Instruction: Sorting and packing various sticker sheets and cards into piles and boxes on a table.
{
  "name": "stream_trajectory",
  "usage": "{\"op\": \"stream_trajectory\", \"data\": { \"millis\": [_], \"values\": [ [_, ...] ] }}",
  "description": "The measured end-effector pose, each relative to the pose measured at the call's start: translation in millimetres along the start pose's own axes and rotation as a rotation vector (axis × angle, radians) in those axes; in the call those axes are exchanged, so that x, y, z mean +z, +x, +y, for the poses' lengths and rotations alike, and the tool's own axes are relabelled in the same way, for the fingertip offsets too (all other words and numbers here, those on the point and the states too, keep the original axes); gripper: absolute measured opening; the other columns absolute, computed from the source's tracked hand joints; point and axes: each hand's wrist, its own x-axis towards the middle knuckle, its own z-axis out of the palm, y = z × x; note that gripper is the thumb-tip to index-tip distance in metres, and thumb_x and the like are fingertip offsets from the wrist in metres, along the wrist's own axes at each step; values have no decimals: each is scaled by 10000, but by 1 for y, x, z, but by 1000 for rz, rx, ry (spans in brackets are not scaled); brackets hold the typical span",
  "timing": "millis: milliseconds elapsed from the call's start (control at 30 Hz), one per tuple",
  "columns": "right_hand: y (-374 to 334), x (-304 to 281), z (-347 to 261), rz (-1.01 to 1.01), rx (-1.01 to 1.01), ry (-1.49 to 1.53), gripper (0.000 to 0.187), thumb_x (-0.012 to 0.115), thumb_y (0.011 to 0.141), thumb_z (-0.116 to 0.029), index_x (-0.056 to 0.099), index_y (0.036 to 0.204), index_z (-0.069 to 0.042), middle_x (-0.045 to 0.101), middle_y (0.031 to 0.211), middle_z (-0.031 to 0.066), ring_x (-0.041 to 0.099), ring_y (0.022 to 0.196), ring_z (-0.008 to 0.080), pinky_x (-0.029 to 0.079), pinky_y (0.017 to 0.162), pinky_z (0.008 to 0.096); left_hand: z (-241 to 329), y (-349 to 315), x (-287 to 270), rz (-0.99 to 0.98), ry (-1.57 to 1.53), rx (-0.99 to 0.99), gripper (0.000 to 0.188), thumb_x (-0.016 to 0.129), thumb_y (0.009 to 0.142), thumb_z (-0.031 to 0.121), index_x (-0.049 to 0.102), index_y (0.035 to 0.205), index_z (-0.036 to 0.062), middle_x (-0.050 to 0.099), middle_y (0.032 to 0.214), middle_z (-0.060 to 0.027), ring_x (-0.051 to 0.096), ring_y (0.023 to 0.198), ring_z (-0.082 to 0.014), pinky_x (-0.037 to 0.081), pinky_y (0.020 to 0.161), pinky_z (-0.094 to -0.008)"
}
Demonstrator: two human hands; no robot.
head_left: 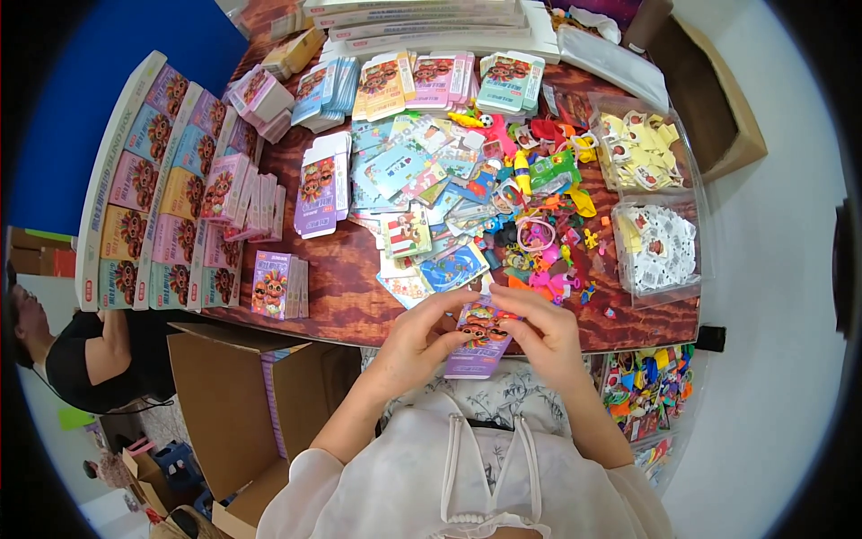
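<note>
At the near edge of the table I hold a small purple carton [476,359] with a cartoon figure on its front. My left hand [413,341] grips its left side, thumb across the front. My right hand [548,334] closes on its upper right side, fingertips at the top end. Whether the top flap is open is hidden by my fingers. Just beyond lie a heap of printed cards [395,171] and a pile of small colourful plastic toys [548,256]. Flattened purple cartons [316,193] lie to the left, with a few filled-out purple boxes [271,287] nearer me.
Display trays of boxes [148,225] stand at the left. Stacked flat cartons [386,85] line the back. Clear trays hold yellow pieces [642,148] and white pieces [660,247] at the right. An open cardboard box [224,395] is lower left; a person [108,350] sits beyond.
</note>
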Motion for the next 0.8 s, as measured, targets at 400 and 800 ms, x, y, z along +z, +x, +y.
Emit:
{"op": "stream_trajectory", "data": {
  "millis": [400,800],
  "values": [
    [2,10,6,75,64,136,240,615,926,53,629,1167,56,691,1144,138,656,1038,149,542,902,280,7,-3,-3,80,20,17,505,682,885,-34,532,1355,75,627,1065,-92,622,817,-134,519,685,-290],
    [21,23,0,144,232,570,186,616,933,-14,624,1118,11,682,1047,65,634,945,104,506,855,262,197,-75,-46,-772,-131,1451,428,396,1032,486,634,925,147,579,699,-80,631,638,-275,500,524,-380]
  ]
}}
